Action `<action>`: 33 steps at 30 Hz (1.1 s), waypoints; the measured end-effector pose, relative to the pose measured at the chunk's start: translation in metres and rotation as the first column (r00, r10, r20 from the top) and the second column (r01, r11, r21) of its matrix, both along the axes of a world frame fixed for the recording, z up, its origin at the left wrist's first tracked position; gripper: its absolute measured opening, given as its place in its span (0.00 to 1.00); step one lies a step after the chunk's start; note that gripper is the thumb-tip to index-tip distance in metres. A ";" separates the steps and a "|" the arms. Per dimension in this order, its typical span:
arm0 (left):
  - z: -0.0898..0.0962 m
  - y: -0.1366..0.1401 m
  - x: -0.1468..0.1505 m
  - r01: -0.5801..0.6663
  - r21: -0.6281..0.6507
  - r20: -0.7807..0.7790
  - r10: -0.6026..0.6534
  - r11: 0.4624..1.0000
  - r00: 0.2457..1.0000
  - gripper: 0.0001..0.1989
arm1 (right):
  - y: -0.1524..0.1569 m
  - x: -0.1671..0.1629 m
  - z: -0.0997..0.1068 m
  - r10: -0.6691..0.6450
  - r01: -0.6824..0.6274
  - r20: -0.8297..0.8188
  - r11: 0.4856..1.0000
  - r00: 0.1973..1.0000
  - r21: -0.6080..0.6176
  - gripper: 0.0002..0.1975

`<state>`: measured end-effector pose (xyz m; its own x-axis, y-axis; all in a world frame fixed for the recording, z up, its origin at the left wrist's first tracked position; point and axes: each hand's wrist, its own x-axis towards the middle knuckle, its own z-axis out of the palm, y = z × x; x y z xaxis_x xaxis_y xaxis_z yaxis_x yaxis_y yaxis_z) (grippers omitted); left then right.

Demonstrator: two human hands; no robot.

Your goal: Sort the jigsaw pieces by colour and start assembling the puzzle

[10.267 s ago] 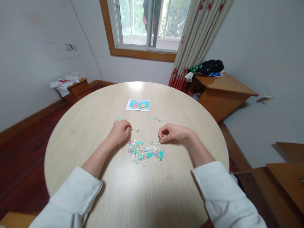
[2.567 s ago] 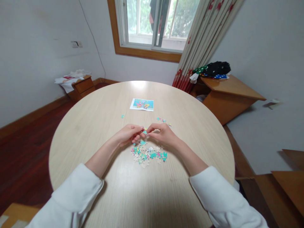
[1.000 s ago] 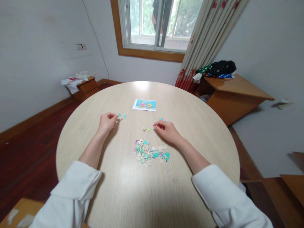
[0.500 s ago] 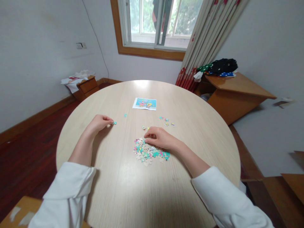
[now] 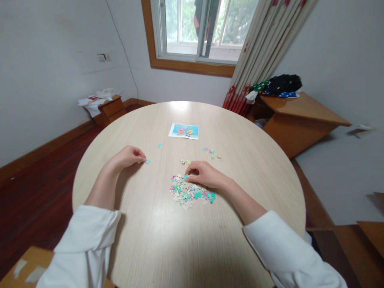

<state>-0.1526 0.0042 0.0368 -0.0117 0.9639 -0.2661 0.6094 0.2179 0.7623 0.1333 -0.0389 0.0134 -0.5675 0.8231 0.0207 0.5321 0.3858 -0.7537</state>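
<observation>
My left hand (image 5: 129,155) is closed in a pinch on a teal jigsaw piece (image 5: 147,161), low over the left part of the table. At the upper edge of a mixed pile of jigsaw pieces (image 5: 183,195), my right hand (image 5: 205,174) has thumb and fingertips around another teal piece (image 5: 185,177). Some pile pieces lie face up in teal, pink and yellow; others show pale backs. My right fingers hide part of the pile's top. Just beyond that hand lie two yellowish pieces (image 5: 183,161).
A picture sheet (image 5: 184,131) with cartoon figures lies toward the far side of the round table (image 5: 156,240). One teal piece (image 5: 159,146) sits alone left of centre. Several loose pieces (image 5: 211,152) are scattered right of centre. A wooden cabinet (image 5: 303,116) stands beyond the right edge.
My left hand has brought its teal piece slightly nearer to me and to the right. My right hand stays at the pile's upper edge, where the teal piece at its fingertips shows more clearly.
</observation>
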 end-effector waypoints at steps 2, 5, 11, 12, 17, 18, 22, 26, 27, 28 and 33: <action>-0.001 0.001 -0.001 0.002 0.004 -0.024 -0.002 1.000 1.000 0.06 | 0.000 0.000 0.001 -0.002 0.002 0.001 1.000 1.000 0.003 0.02; -0.003 0.000 -0.001 -0.003 0.024 -0.030 0.004 1.000 1.000 0.06 | 0.000 -0.001 0.002 -0.014 0.014 -0.017 1.000 1.000 0.003 0.01; 0.004 -0.005 0.007 -0.168 0.207 0.050 0.161 0.964 0.986 0.07 | 0.000 0.002 0.000 -0.117 0.071 -0.188 0.969 0.975 -0.236 0.04; 0.006 -0.006 0.012 -0.213 0.255 0.090 0.196 0.943 0.977 0.07 | 0.001 0.002 0.000 -0.142 0.078 -0.218 0.958 0.966 -0.277 0.05; 0.007 -0.013 0.050 -0.090 0.232 0.239 0.033 0.969 0.970 0.06 | 0.003 0.003 0.002 -0.219 0.087 -0.287 0.908 0.933 -0.410 0.05; 0.004 -0.015 0.058 -0.009 0.205 0.248 -0.043 0.979 0.968 0.06 | 0.003 0.003 0.003 -0.222 0.083 -0.281 0.897 0.934 -0.434 0.05; -0.009 -0.022 0.082 0.254 0.178 0.265 -0.295 0.951 0.918 0.07 | 0.002 0.005 0.005 -0.233 0.077 -0.260 0.865 0.937 -0.496 0.06; -0.014 -0.031 0.095 0.393 0.127 0.325 -0.412 0.911 0.851 0.09 | 0.001 0.005 0.005 -0.244 0.069 -0.296 0.865 0.923 -0.498 0.04; -0.014 -0.033 0.097 0.418 0.116 0.347 -0.431 0.901 0.833 0.10 | 0.002 0.005 0.005 -0.244 0.067 -0.308 0.870 0.919 -0.488 0.04; -0.013 -0.035 0.099 0.438 0.111 0.367 -0.446 0.892 0.816 0.10 | 0.002 0.005 0.006 -0.240 0.063 -0.319 0.876 0.917 -0.477 0.03; -0.012 -0.042 0.105 0.475 0.107 0.395 -0.475 0.874 0.786 0.09 | 0.004 0.005 0.006 -0.222 0.043 -0.373 0.900 0.901 -0.433 0.04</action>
<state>-0.0476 -0.0373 0.0246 0.5535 0.8202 -0.1446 0.2811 -0.0205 0.9595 0.1381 -0.0347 0.0193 -0.4668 0.8750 -0.1281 0.1706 -0.0530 -0.9839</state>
